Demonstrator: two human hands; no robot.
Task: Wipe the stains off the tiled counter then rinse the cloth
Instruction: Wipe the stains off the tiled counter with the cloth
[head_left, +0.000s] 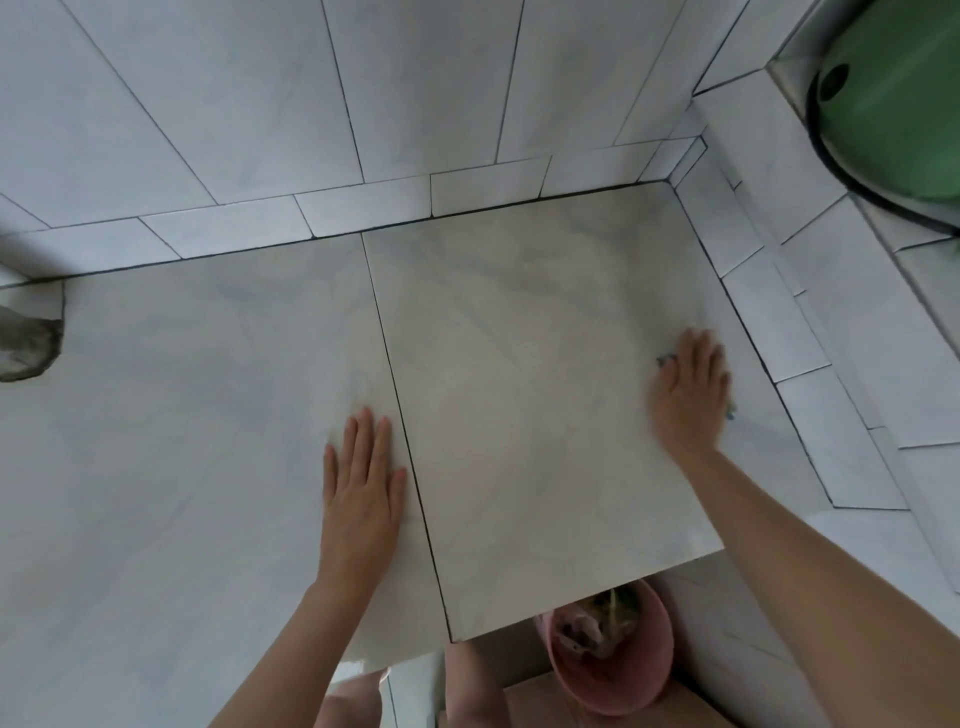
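The right hand (688, 392) lies flat on the tiled desk (519, 364), palm down, fingers spread over a blue cloth (666, 359), of which only small edges show at the hand's far-left and near-right sides. Its grip is open, pressing the cloth down rather than closing round it, probably so the whole palm drives the wipe. The cloth sits near the desk's right edge, close to the side wall tiles. The hand looks slightly blurred. The left hand (363, 478) rests flat and empty beside the dark grout line, fingers together pointing far, likely as a brace. Both forearms reach in from the near side. A pink bin (623, 670) stands below the near edge.
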